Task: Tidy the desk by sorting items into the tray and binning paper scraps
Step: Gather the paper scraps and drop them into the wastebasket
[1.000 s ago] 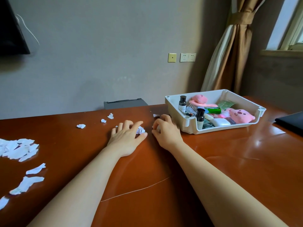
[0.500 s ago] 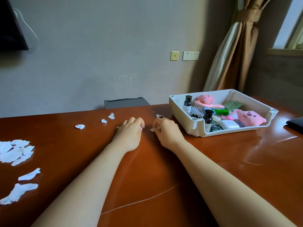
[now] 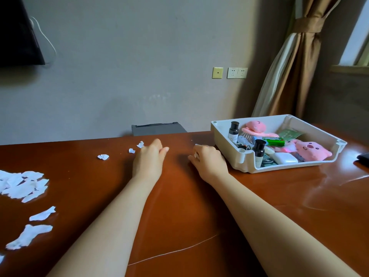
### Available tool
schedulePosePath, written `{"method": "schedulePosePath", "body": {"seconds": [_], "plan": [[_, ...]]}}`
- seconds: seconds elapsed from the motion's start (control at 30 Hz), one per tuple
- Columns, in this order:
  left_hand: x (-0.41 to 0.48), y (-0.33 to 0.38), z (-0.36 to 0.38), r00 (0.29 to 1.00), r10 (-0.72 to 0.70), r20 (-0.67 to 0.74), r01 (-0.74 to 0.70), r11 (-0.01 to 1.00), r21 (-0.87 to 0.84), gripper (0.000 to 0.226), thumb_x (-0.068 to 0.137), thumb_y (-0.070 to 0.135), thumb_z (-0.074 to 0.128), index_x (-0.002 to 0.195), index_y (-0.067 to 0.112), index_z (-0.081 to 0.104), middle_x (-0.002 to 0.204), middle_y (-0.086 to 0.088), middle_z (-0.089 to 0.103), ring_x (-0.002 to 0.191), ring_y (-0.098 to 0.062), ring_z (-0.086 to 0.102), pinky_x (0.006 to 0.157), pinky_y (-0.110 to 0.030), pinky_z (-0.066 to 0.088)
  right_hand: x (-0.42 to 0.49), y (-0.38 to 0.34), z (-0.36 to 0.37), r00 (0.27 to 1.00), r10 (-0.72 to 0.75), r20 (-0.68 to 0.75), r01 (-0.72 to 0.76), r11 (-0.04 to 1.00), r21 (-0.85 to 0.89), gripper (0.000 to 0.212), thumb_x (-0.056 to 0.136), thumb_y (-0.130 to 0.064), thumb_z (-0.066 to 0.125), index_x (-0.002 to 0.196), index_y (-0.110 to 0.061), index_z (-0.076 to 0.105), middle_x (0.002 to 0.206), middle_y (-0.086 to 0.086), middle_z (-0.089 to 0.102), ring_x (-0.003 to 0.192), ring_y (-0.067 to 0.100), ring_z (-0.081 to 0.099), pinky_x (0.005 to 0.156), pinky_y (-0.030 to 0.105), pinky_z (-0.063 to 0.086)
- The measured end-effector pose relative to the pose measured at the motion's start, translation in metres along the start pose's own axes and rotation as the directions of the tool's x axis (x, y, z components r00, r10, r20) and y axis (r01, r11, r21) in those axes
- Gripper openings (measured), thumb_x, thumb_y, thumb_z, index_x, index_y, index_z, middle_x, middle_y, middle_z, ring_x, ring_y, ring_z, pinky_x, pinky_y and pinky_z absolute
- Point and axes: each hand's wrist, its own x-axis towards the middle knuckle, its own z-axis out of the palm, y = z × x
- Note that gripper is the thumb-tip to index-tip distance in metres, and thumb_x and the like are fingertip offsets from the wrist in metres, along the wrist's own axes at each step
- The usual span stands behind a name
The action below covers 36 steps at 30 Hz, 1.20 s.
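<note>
My left hand rests on the brown desk with its fingers curled in and thumb against them; whatever it holds is hidden. My right hand lies beside the white tray and pinches a small white paper scrap. The tray holds two dark-capped bottles, pink plush toys, a green tube and other small items. Three crumpled scraps lie just left of my left hand. A heap of torn paper and loose strips sit at the desk's left edge.
The top of a grey container shows behind the desk's far edge. A dark flat object lies at the right edge of the desk. A curtain hangs behind the tray, and a black screen is mounted on the wall at the upper left.
My left hand has closed over the scrap that lay under its fingers, and that scrap no longer shows on the desk. My right hand's fingers have curled onto a scrap by the tray.
</note>
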Motion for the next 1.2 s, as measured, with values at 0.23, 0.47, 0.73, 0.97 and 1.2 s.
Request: {"method": "schedulePosePath", "body": {"seconds": [0.23,0.47,0.73,0.97,1.2], "plan": [[0.018,-0.027,0.011,0.982,-0.177,0.071,0.145,0.934,0.326,0.066,0.088,0.054,0.049,0.143,0.025,0.026,0.154,-0.010,0.014,0.143,-0.031,0.010,0.112,-0.049,0.016,0.026,0.014,0.019,0.995,0.020,0.096,-0.028,0.996,0.081,0.047,0.091,-0.026,0.051,0.136,-0.020,0.038,0.152,0.005,0.020,0.139,0.023,0.020,0.107,0.041,0.035],[0.044,-0.043,0.016,0.937,-0.237,0.257,0.162,0.946,0.280,0.050,0.096,0.047,0.033,0.141,0.025,0.035,0.150,-0.008,0.032,0.138,-0.031,0.026,0.110,-0.046,0.024,0.047,0.017,0.025,0.981,-0.004,0.194,-0.016,0.995,0.101,0.036,0.096,-0.024,0.046,0.129,-0.011,0.050,0.138,0.013,0.044,0.130,0.030,0.037,0.100,0.032,0.035],[0.043,-0.043,0.019,0.988,-0.092,0.123,0.093,0.996,-0.002,0.018,0.096,0.006,0.041,0.087,0.013,0.054,0.106,-0.007,0.055,0.097,-0.023,0.050,0.078,-0.030,0.042,0.040,0.010,0.019,0.994,-0.104,0.037,0.099,0.986,0.134,0.013,0.089,-0.006,0.051,0.087,-0.003,0.063,0.095,0.010,0.057,0.084,0.025,0.054,0.068,0.030,0.042],[0.035,-0.036,0.012,0.996,-0.026,0.091,0.032,0.998,-0.059,0.022,0.099,0.010,0.039,0.092,0.013,0.059,0.084,-0.002,0.060,0.081,-0.019,0.058,0.073,-0.026,0.046,0.035,0.009,0.016,0.997,-0.071,0.035,0.068,0.995,0.072,0.014,0.091,-0.018,0.054,0.087,-0.006,0.061,0.094,0.011,0.066,0.087,0.032,0.059,0.074,0.038,0.052],[0.026,-0.025,0.005,1.000,-0.021,0.022,0.025,0.979,-0.204,0.022,0.099,0.016,0.040,0.085,0.013,0.056,0.059,-0.001,0.054,0.056,-0.013,0.052,0.055,-0.020,0.042,0.025,0.007,0.013,0.997,-0.072,0.031,0.065,0.977,0.204,0.019,0.093,-0.020,0.049,0.083,-0.007,0.058,0.085,0.009,0.065,0.080,0.030,0.059,0.070,0.040,0.050]]}}
